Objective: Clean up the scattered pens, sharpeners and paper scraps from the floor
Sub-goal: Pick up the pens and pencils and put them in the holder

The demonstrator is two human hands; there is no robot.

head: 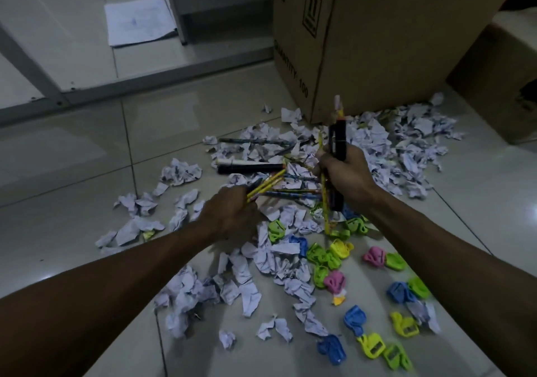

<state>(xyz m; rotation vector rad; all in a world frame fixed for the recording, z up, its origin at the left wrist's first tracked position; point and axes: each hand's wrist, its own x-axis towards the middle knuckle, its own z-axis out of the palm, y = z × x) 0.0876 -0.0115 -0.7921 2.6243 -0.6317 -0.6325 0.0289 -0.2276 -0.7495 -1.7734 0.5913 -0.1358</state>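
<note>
The right grip [340,170] holds upright a bundle of pens [337,144], probably to collect more. The left grip [229,211] clasps yellow pencils [266,184]. Sharpeners [325,256] and paper scraps [241,286] lie on the floor [72,155] before the cardboard box [377,42].

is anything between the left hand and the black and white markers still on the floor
Nothing solid blocks them. The left hand already grips yellow pencils, whose tips point toward the black marker and white marker just beyond. Only crumpled paper scraps lie in the gap.
</note>
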